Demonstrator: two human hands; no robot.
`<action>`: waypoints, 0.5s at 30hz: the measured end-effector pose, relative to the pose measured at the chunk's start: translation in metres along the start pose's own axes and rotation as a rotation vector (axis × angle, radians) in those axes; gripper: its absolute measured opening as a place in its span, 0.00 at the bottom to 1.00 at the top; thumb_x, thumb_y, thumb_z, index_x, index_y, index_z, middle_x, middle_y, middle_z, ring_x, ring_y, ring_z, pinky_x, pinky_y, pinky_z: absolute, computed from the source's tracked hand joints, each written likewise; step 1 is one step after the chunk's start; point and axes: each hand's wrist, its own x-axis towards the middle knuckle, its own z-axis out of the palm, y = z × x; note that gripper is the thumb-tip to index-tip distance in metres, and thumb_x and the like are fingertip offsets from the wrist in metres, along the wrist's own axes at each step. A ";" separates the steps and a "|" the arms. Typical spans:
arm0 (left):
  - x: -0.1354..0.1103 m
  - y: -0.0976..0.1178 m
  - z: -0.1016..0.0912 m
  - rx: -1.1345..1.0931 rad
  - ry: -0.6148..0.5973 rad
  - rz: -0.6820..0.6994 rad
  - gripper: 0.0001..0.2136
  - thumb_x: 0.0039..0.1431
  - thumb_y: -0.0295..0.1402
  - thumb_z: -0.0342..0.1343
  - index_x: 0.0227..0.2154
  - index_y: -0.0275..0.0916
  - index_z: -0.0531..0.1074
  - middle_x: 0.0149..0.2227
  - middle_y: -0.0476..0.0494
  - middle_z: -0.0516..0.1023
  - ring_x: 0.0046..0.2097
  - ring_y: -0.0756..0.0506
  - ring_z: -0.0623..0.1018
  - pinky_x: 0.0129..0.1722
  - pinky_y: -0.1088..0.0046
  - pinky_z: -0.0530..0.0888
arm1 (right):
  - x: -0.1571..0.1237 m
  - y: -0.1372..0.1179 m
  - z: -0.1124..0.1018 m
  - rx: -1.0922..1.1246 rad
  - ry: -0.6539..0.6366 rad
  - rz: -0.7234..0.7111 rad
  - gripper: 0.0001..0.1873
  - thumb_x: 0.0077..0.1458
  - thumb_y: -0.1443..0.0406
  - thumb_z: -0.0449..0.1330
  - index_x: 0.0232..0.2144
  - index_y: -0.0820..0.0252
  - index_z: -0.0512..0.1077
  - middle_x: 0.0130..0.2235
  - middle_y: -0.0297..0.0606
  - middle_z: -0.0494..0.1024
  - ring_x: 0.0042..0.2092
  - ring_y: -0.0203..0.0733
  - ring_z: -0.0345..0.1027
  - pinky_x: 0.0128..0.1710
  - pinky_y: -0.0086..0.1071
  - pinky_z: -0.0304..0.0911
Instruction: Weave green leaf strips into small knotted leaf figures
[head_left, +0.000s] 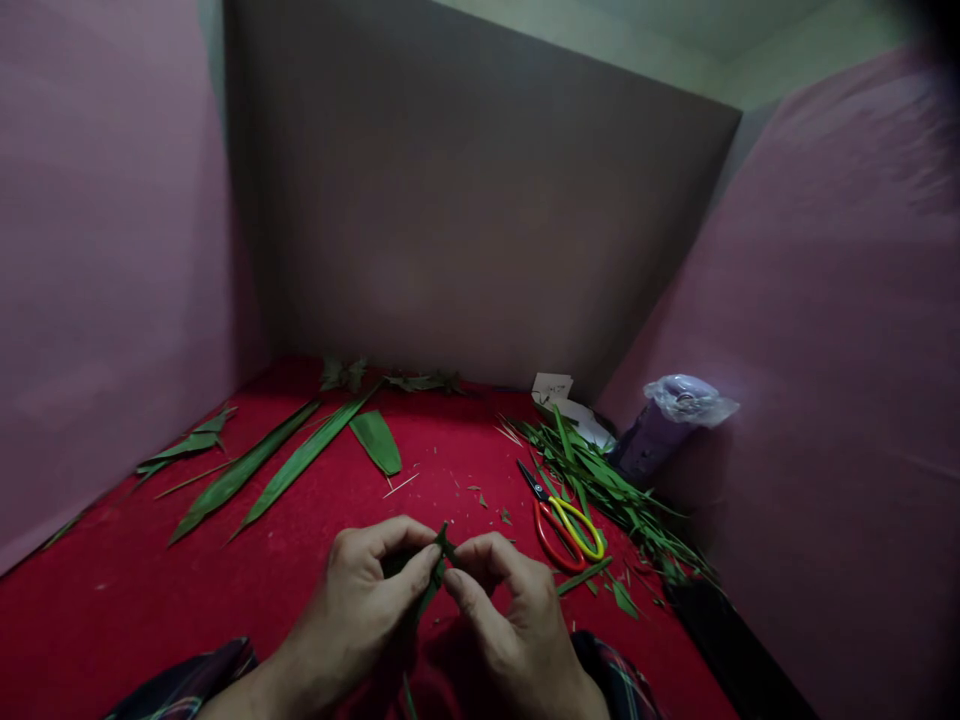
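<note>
My left hand (375,580) pinches a folded green leaf (431,590) between thumb and fingers, low in the middle of the head view. On the other side of the leaf, my right hand (510,600) has its thumb and forefinger closed around its pointed top end. Part of the leaf is hidden behind my fingers, and a thin green strip hangs below. Just beyond my right hand lie scissors (559,515) with one red and one yellow handle, their dark blades pointing away to the left.
Long leaves (307,465) and a shorter broad leaf (377,442) lie on the red cloth (300,590). A heap of leaf strips (600,480) spreads along the right. Behind it stands a purple container (656,435) with clear plastic on top. A black object (735,650) lies front right.
</note>
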 end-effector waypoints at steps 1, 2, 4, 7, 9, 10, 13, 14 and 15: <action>0.000 -0.001 0.000 0.026 -0.005 0.022 0.08 0.52 0.36 0.58 0.24 0.38 0.77 0.20 0.50 0.74 0.22 0.50 0.68 0.21 0.78 0.65 | 0.000 0.000 0.001 0.009 0.000 0.012 0.06 0.56 0.64 0.58 0.29 0.61 0.72 0.28 0.37 0.76 0.30 0.39 0.69 0.30 0.29 0.60; 0.000 -0.003 0.000 0.051 -0.014 0.042 0.08 0.52 0.36 0.58 0.25 0.38 0.77 0.20 0.50 0.74 0.22 0.50 0.69 0.21 0.78 0.65 | 0.000 0.001 0.002 0.019 0.003 0.020 0.06 0.55 0.65 0.58 0.29 0.61 0.72 0.28 0.36 0.76 0.30 0.38 0.68 0.30 0.28 0.60; 0.000 -0.008 0.001 0.096 -0.025 0.087 0.08 0.54 0.35 0.56 0.26 0.38 0.77 0.21 0.50 0.75 0.24 0.49 0.70 0.23 0.78 0.66 | 0.001 0.002 0.002 0.032 0.016 0.024 0.06 0.56 0.66 0.57 0.28 0.61 0.71 0.27 0.35 0.75 0.30 0.37 0.67 0.29 0.27 0.59; 0.000 -0.014 0.002 0.155 -0.032 0.139 0.09 0.56 0.35 0.55 0.26 0.39 0.77 0.23 0.49 0.76 0.27 0.48 0.72 0.26 0.78 0.67 | 0.002 0.001 0.000 0.048 0.025 0.016 0.07 0.56 0.67 0.55 0.27 0.61 0.71 0.26 0.34 0.73 0.29 0.36 0.66 0.30 0.27 0.59; 0.000 -0.015 0.002 0.167 -0.043 0.148 0.09 0.57 0.35 0.54 0.26 0.39 0.77 0.24 0.49 0.77 0.27 0.48 0.73 0.27 0.78 0.67 | 0.002 0.000 -0.001 0.077 0.021 0.024 0.08 0.56 0.67 0.55 0.26 0.61 0.70 0.25 0.33 0.72 0.29 0.36 0.65 0.30 0.27 0.59; 0.000 -0.015 0.003 0.166 -0.048 0.142 0.09 0.57 0.35 0.54 0.27 0.40 0.77 0.24 0.49 0.77 0.27 0.48 0.73 0.26 0.78 0.67 | 0.003 0.000 -0.001 0.099 0.018 0.034 0.08 0.56 0.66 0.55 0.26 0.61 0.70 0.25 0.33 0.72 0.28 0.35 0.64 0.31 0.27 0.59; -0.001 -0.013 0.003 0.162 -0.039 0.127 0.09 0.57 0.36 0.54 0.26 0.40 0.76 0.24 0.49 0.77 0.28 0.48 0.74 0.24 0.78 0.67 | 0.004 0.000 0.000 0.194 0.005 0.089 0.09 0.56 0.64 0.56 0.25 0.62 0.70 0.24 0.32 0.70 0.28 0.34 0.63 0.30 0.27 0.59; -0.001 -0.013 0.003 0.171 -0.034 0.127 0.09 0.57 0.36 0.54 0.26 0.40 0.75 0.24 0.49 0.77 0.28 0.48 0.74 0.24 0.78 0.67 | 0.004 0.000 0.000 0.241 -0.001 0.117 0.10 0.56 0.63 0.56 0.25 0.62 0.70 0.24 0.31 0.70 0.28 0.34 0.62 0.30 0.27 0.59; -0.001 -0.012 0.003 0.185 -0.034 0.136 0.09 0.57 0.36 0.54 0.26 0.40 0.75 0.24 0.49 0.77 0.28 0.48 0.74 0.24 0.78 0.67 | 0.004 0.000 0.001 0.307 -0.006 0.154 0.10 0.55 0.62 0.57 0.25 0.62 0.69 0.24 0.31 0.69 0.27 0.33 0.61 0.29 0.26 0.58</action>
